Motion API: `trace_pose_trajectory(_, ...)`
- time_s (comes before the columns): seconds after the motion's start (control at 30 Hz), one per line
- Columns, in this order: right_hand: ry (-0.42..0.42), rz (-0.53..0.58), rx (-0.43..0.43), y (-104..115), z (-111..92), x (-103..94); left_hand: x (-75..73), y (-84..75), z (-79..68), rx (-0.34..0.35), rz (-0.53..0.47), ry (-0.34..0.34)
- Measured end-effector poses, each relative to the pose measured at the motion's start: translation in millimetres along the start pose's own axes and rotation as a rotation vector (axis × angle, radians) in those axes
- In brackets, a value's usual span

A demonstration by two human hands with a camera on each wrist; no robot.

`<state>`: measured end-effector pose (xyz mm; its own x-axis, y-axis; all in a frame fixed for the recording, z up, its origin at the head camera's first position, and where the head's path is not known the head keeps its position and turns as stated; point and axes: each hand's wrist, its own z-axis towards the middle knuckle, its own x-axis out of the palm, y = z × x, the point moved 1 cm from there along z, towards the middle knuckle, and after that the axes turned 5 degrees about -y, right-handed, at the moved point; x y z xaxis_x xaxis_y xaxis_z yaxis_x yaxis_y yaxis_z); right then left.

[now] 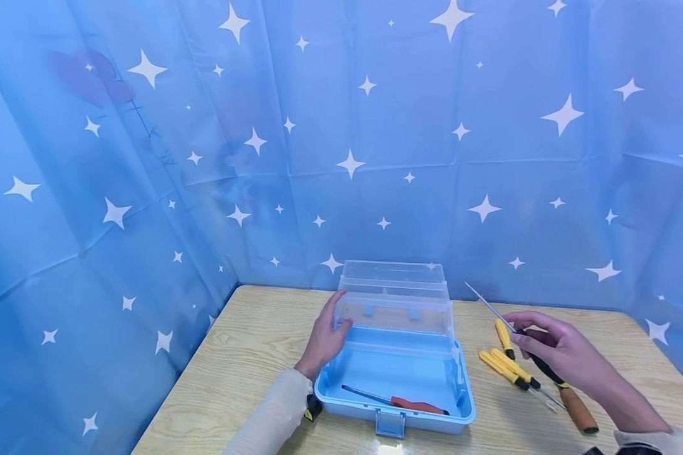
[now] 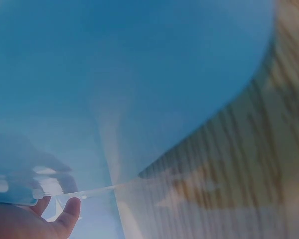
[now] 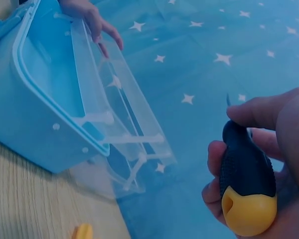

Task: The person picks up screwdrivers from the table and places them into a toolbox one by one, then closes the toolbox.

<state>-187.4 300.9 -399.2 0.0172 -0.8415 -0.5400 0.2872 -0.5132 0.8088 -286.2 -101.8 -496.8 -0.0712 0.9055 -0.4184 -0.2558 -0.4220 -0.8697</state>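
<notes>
My right hand (image 1: pixel 566 354) holds a screwdriver (image 3: pixel 246 169) by its black and yellow handle, above the table right of the toolbox. Its long thin shaft points up and to the left in the head view. A light blue toolbox (image 1: pixel 341 409) stands with its clear lid (image 1: pixel 398 316) raised at the back. At the lid's left edge, my left hand (image 1: pixel 326 338) grips the clear plastic between thumb and fingers. Inside the box, along the front, lies a screwdriver with a red handle (image 1: pixel 421 404).
Several yellow-handled screwdrivers (image 1: pixel 503 368) lie on the wooden table (image 1: pixel 222 379) below my right hand. Near them is a tool with a brown handle (image 1: pixel 577 409). A small black and yellow object (image 1: pixel 313 407) sits against the box's left side. A starred blue curtain (image 1: pixel 404 139) hangs behind.
</notes>
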Motion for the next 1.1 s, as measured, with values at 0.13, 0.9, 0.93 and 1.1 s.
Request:
trace_pose_trajectory(0.13, 0.013, 0.011, -0.048, 4.6, 1.5, 5.4, 0.0, 0.4, 0.0, 0.0, 0.002, 0.002)
trace_pose_trajectory(0.9, 0.137, 0.073, -0.15, 25.0, 12.3, 35.4, -0.8, -0.9, -1.8, -0.011, -0.01, 0.006)
trace_pose_trajectory(0.93, 0.141, 0.077, -0.149, 25.5, 12.8, 36.8, -0.8, -0.9, -1.7, -0.008, -0.008, 0.007)
trace_pose_trajectory(1.1, 0.17, 0.109, -0.145, 28.3, 16.4, 44.7, -0.8, -0.5, -1.1, -0.005, -0.006, 0.001)
